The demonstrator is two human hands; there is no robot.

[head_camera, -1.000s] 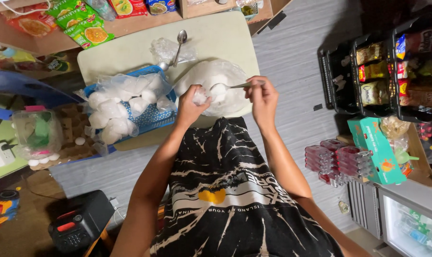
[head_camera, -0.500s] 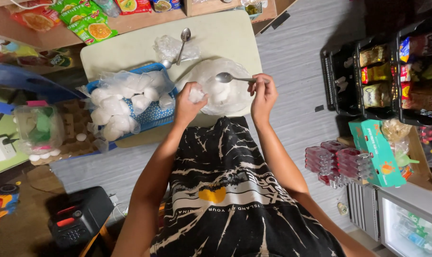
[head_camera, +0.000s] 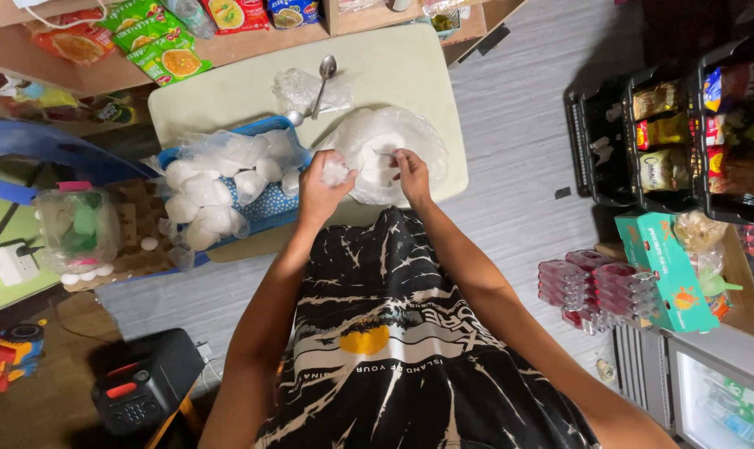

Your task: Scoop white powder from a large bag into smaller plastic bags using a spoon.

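Pinching a small clear bag [head_camera: 336, 172] in your left hand [head_camera: 320, 187], you grip a spoon [head_camera: 383, 155] with your right hand [head_camera: 411, 173] over the white-filled plastic bag [head_camera: 418, 141] on the table [head_camera: 227, 96].

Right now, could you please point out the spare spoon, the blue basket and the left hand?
Spare spoon [head_camera: 325, 76], head view, on its handle.
Blue basket [head_camera: 271, 208], head view, on its mesh wall.
Left hand [head_camera: 323, 187], head view, on its back.

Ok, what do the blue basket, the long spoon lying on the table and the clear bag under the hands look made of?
Blue basket: probably moulded plastic, with a perforated lattice wall and matte colour. Long spoon: metal by its look, with a silvery reflective bowl. Clear bag: thin plastic film, translucent, crinkled and glossy. The left hand holds a similar small white bag.
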